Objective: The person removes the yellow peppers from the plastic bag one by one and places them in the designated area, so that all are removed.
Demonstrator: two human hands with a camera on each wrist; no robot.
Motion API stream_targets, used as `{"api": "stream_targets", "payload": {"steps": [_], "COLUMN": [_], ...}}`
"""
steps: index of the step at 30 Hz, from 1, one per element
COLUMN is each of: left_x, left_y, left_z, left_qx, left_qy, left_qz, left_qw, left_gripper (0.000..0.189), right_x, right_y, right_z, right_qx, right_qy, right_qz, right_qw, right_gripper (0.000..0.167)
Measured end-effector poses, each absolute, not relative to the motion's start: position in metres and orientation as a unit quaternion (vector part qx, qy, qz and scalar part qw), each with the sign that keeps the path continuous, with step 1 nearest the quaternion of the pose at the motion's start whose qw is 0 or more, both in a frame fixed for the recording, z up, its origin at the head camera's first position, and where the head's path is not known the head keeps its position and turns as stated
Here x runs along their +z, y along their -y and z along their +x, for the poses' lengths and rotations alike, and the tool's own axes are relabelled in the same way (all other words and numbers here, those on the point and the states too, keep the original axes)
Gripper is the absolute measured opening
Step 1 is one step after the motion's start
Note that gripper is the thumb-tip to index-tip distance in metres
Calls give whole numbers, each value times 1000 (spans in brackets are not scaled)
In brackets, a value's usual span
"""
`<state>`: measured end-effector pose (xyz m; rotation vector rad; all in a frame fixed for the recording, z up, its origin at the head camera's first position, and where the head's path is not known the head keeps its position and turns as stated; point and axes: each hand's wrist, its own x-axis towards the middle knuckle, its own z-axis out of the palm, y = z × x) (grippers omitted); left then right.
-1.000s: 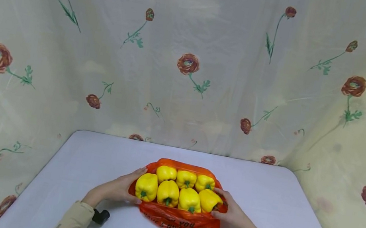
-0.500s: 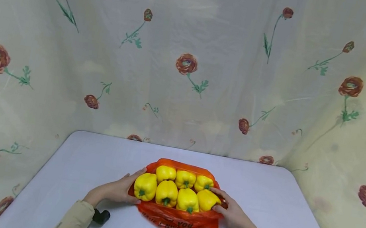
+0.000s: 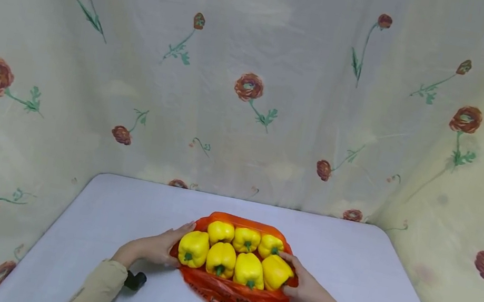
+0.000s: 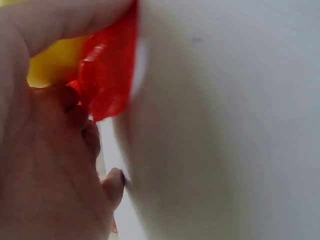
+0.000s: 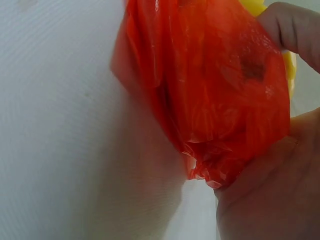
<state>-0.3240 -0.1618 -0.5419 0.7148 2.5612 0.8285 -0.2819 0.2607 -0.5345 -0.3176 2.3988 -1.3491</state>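
On the head view, the bright red-orange thin plastic bag [image 3: 246, 222] sits towards the near-middle of the white counter [image 3: 131, 207], between the 2 hands, its mouth gaping upward around 7 glossy yellow bell peppers [image 3: 221, 258]: 3 in the back row, 4 in front. I see the left hand [image 3: 160, 248] cupped widely around the bag's left end, fingers reaching behind and thumb in front. The right hand [image 3: 309, 289] is curled round the other end, thumb beside the front-right pepper [image 3: 276, 272] and a fingertip by the back row; how hard either squeezes I can't tell. What worries me is the low front edge: if 1 end rises sooner than the other, or the ends get pressed inward too firmly, I'd expect a front pepper to ride over it and roll off. The front-right pepper leans, so it looks likeliest to go; the thin film might also tear under a hard pinch. The bag's long axis runs left to right, hand to hand, its lettered front flap [image 3: 231, 300] pointing toward the wearer. Most visible green stems [image 3: 220, 271] face that way too.
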Motion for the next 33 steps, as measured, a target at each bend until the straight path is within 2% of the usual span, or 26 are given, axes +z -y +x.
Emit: {"api": "stream_targets", "payload": {"steps": [4, 11, 17, 24, 33], "left_x": [-543, -539, -541, -544, -543], "left_y": [155, 152, 147, 154, 168], "left_z": [-317, -305, -302, -293, -283], "left_qx": [251, 206, 265, 278, 249], "left_qy": [-918, -932, -915, -911, -926], "left_qz": [254, 267, 256, 241, 242], "left_qw": [173, 133, 165, 185, 147], "left_gripper": [91, 90, 96, 91, 87], "right_x": [-534, -534, -534, -535, -535], "right_y": [-261, -262, -263, -253, -252], "right_z": [-281, -280, -279, -275, -276], "right_qx": [-477, -479, -475, -467, -463], "right_qy": [-851, -847, -847, -854, -855], "right_qz": [-105, -108, -115, -101, -111], "right_qw": [190, 205, 208, 207, 206], "right_gripper": [80, 82, 82, 84, 81]}}
